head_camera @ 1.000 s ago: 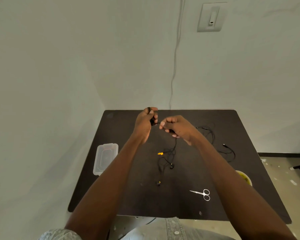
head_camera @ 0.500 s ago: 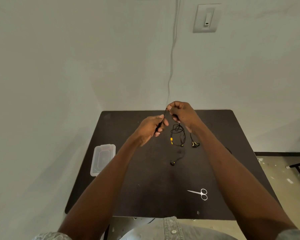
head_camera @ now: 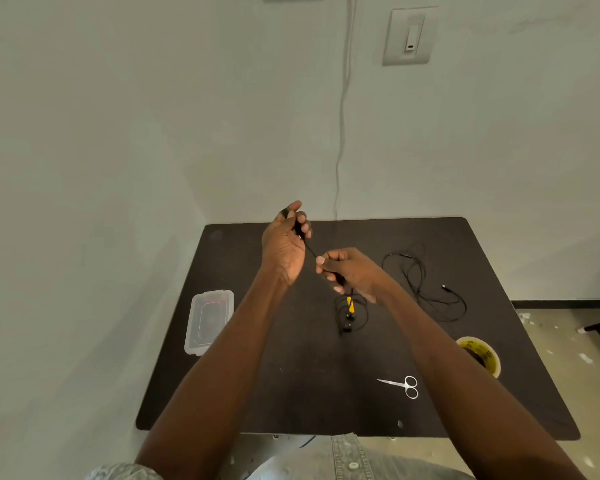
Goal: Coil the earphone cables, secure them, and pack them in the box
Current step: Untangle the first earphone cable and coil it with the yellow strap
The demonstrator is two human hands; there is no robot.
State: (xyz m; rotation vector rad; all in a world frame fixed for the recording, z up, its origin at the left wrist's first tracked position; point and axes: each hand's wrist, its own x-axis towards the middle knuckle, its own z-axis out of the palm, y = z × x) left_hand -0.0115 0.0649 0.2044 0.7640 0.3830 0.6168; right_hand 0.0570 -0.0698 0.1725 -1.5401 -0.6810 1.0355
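Gripping the earphone cable [head_camera: 310, 250] above the table [head_camera: 291, 393], both hands.

Since half a second ago your left hand [head_camera: 284, 242] has risen toward the wall, and your right hand [head_camera: 349, 271] has dropped below it, drawing a short stretch of cable [head_camera: 310, 249] taut between them. The dangling earbuds [head_camera: 349, 315] now hang lower, under your right hand.

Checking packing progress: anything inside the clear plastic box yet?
Not that I can tell. The plastic box sits near the table's left edge; only dark table shows through its clear walls. Both hands hold one earphone cable in the air; another cable lies loose.
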